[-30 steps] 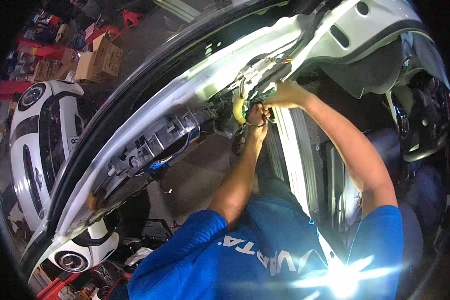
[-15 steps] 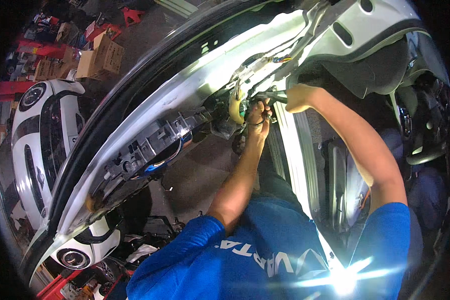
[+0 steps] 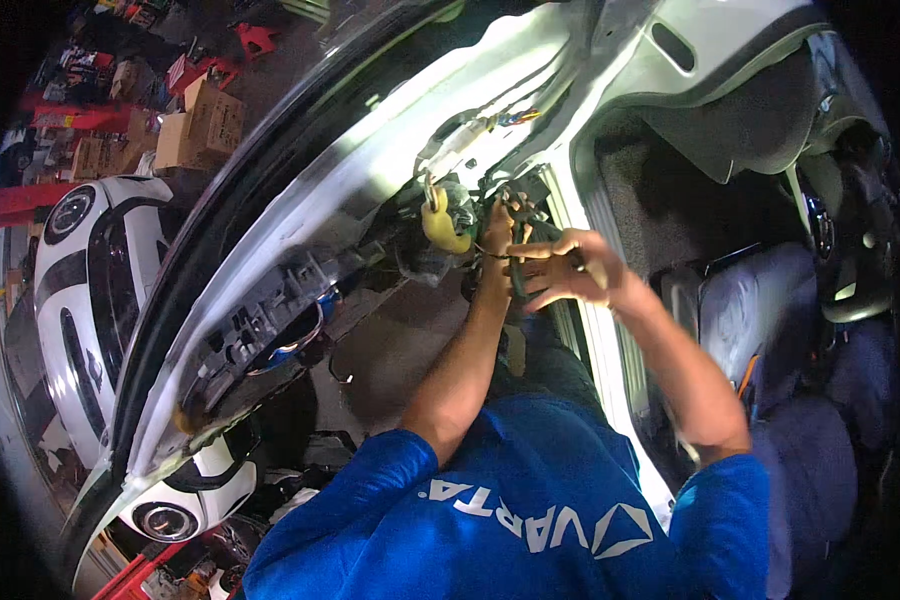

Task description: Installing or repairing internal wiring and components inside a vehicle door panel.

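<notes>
A person in a blue short-sleeved T-shirt with white print (image 3: 440, 555) has both bare hands close together just above the middle of the frame, beside a white metal door frame (image 3: 355, 190) that curves from the lower left toward the top. The left hand (image 3: 498, 232) points up the picture, its fingers bent at a cluster of small dark parts (image 3: 520, 207); whether they close on anything cannot be told. The right hand (image 3: 578, 270) comes in from the right, its fingers reaching leftward across the left wrist, near a dark elongated object (image 3: 517, 276). The right fingers are partly extended, and whether they grip that object cannot be told.

Just left of the left hand hangs a curved yellow sleeve-like part (image 3: 438, 225). Above it, a pale connector with thin coloured wires (image 3: 470, 140) lies along the white door frame. Lower left of the hands, a grey ribbed plastic bracket (image 3: 270, 315) runs beside a blue wire bundle (image 3: 292, 350).

A bright, pale door sill (image 3: 606, 385) runs down just right of centre. At the right edge are a dark steering wheel (image 3: 860, 312) and, below it, a dark blue seat (image 3: 805, 490). A white car front with round headlights (image 3: 65, 290) fills the left side, and an open brown cardboard box (image 3: 205, 125) sits at upper left.
</notes>
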### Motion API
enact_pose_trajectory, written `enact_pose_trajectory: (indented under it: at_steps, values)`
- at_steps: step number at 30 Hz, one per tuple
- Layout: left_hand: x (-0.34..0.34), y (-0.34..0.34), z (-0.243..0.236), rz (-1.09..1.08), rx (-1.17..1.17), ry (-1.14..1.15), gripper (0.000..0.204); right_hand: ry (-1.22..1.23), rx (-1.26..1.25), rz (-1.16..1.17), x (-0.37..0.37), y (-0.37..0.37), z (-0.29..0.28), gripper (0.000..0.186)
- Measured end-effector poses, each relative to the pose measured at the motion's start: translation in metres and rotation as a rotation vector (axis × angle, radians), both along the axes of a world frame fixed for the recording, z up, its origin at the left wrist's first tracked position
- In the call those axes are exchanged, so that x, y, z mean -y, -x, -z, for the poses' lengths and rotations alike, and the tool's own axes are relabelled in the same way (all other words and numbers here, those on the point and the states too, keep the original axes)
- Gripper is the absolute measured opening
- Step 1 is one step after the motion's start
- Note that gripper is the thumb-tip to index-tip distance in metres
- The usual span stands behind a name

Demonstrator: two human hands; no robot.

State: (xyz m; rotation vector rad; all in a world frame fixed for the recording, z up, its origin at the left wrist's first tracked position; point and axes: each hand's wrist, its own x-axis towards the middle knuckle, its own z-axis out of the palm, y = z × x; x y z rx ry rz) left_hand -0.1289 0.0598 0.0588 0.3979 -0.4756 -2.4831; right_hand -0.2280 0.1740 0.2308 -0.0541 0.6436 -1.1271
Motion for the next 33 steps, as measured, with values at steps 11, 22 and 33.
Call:
enact_pose_trajectory:
  at_steps: [11, 22, 33]
  values:
    - [-0.012, -0.026, -0.031, -0.172, 0.044, -0.434, 0.021, -0.133, -1.192, -0.220, -0.048, -0.020, 0.045, 0.040]
    - [-0.008, -0.028, -0.048, -0.107, -0.016, -0.472, 0.015, -0.117, -1.125, -0.188, 0.015, -0.001, 0.073, 0.041]
    - [-0.006, -0.025, -0.032, -0.088, -0.056, -0.485, 0.018, -0.183, -0.916, -0.465, 0.026, 0.029, 0.060, 0.032]
